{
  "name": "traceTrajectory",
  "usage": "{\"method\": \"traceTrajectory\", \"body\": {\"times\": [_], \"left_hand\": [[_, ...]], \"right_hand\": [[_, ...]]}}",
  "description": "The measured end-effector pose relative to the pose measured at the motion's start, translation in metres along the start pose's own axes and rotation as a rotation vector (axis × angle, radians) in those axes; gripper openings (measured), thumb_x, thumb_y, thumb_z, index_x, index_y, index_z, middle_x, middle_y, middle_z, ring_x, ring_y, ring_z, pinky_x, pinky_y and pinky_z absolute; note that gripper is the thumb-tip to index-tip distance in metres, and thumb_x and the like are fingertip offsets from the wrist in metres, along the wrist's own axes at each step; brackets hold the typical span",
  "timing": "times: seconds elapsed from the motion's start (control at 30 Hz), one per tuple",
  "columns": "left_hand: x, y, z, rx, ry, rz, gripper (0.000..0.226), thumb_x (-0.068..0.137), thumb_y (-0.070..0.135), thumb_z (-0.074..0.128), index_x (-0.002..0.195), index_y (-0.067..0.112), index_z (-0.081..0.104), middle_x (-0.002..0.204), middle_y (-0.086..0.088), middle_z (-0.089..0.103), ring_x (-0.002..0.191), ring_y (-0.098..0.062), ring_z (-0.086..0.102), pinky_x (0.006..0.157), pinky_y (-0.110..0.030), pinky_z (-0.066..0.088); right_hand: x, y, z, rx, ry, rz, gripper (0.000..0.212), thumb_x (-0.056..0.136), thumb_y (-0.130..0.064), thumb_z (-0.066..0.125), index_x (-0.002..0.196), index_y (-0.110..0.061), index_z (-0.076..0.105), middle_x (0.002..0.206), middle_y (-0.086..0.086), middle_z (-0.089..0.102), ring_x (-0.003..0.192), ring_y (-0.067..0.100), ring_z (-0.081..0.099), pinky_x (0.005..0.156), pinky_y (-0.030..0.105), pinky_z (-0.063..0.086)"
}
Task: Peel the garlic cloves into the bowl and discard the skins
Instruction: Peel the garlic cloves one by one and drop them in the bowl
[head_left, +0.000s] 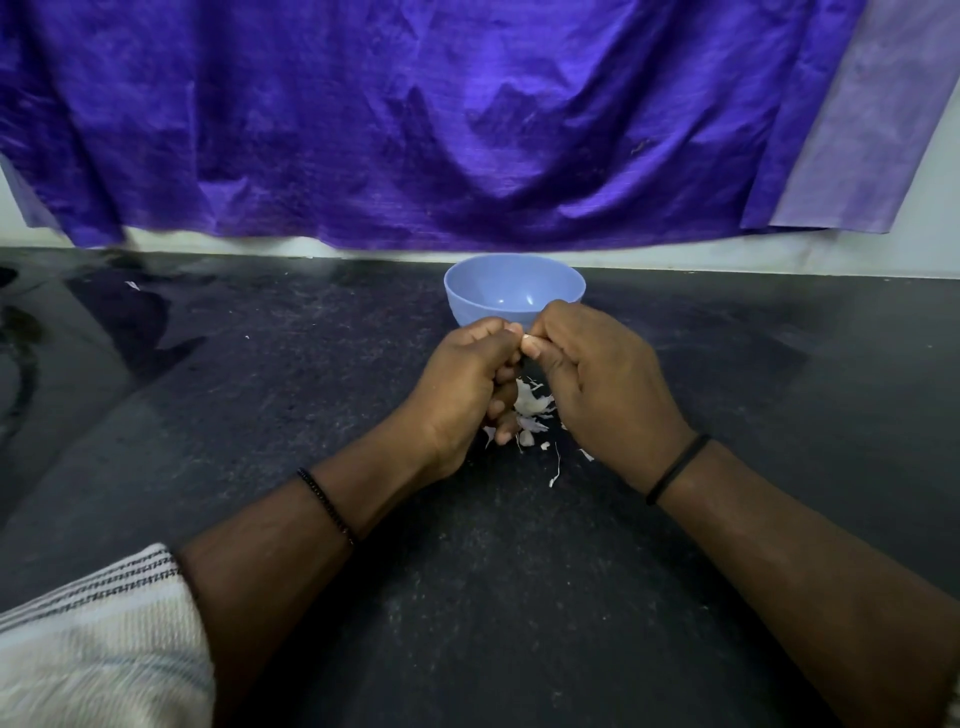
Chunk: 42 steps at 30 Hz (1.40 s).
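The peeling step is in hand. Both hands meet just in front of the one blue bowl (514, 299), which stands at the far middle of the dark tabletop (727, 364) and, from what shows of its inside, holds no clove yet. The left hand (462, 384) is curled inward, and its fingers (506, 415) seem to clasp a white bit of garlic (527, 400) low in the palm; how much garlic it holds is hidden. The right hand (597, 374) is curled too, its thumb and forefinger pinching at a small pale piece where the two hands touch, likely a skin or the tip of a clove; I cannot tell which.

Under and between the hands lies one loose heap of white skins (535, 428), with a few stray flakes just to the near right of it. A single scrap (131, 285) lies well apart at the far left. The flakes in the heap are too small and overlapping to count.

Judging by this, the task is at an early stage. The next move calls for stripping the pinched skin clear, letting it fall on the heap, then reaching a little farther to drop the bare clove into the bowl. The skins remain to be gathered and thrown away.

There are two hands, each wrist with one dark band, and one purple cloth (467, 130) hanging behind.
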<state>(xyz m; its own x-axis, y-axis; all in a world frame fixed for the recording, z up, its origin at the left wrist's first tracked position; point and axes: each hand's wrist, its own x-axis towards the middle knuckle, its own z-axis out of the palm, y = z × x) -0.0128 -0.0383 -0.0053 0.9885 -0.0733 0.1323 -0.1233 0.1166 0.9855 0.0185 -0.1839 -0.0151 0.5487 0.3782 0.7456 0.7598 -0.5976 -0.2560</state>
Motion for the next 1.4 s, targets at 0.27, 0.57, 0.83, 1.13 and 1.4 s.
{"method": "traceTrajectory", "body": {"times": [0.27,0.57,0.83,1.13,1.4], "left_hand": [[-0.004,0.006,0.005,-0.099,0.004,-0.059,0.033,0.103,0.015,0.041,0.07,0.015,0.042,0.057,0.002,0.033,0.039,-0.009,0.024,0.035,-0.02,0.029],[-0.013,0.004,0.022,-0.028,0.052,0.051,0.033,0.106,0.018,0.04,0.075,0.013,0.047,0.05,0.001,0.046,0.037,-0.01,0.037,0.037,-0.022,0.029],[-0.002,-0.008,0.012,0.352,0.101,0.3,0.03,0.104,0.02,0.041,0.079,0.004,0.044,0.066,-0.003,0.048,0.06,-0.016,0.043,0.053,-0.032,0.038],[0.006,-0.013,0.007,0.546,0.042,0.41,0.03,0.101,0.028,0.041,0.079,0.009,0.048,0.072,-0.008,0.061,0.06,-0.02,0.053,0.054,-0.04,0.045],[0.015,-0.016,-0.005,0.45,0.256,0.313,0.035,0.101,0.03,0.045,0.081,0.001,0.049,0.06,0.003,0.048,0.058,-0.016,0.043,0.056,-0.046,0.044]], "right_hand": [[-0.001,-0.006,-0.002,-0.159,0.129,-0.097,0.024,0.1,-0.02,0.052,0.082,-0.007,0.063,0.075,0.003,0.061,0.07,0.021,0.052,0.064,0.036,0.041],[0.002,-0.022,0.006,-0.043,0.136,0.134,0.02,0.093,-0.02,0.04,0.074,-0.014,0.038,0.068,-0.001,0.042,0.065,0.019,0.04,0.059,0.03,0.023],[0.003,-0.031,0.001,0.413,0.1,0.541,0.036,0.098,-0.015,0.053,0.067,0.0,0.043,0.057,-0.002,0.04,0.052,0.005,0.035,0.048,0.02,0.028],[0.002,-0.034,-0.009,0.816,-0.001,0.866,0.044,0.104,-0.026,0.047,0.062,-0.016,0.046,0.057,0.004,0.043,0.038,0.002,0.036,0.038,0.014,0.031],[0.005,-0.021,-0.007,0.766,-0.007,0.708,0.017,0.1,-0.021,0.059,0.093,-0.007,0.067,0.078,0.006,0.069,0.062,0.01,0.059,0.054,0.023,0.049]]}}
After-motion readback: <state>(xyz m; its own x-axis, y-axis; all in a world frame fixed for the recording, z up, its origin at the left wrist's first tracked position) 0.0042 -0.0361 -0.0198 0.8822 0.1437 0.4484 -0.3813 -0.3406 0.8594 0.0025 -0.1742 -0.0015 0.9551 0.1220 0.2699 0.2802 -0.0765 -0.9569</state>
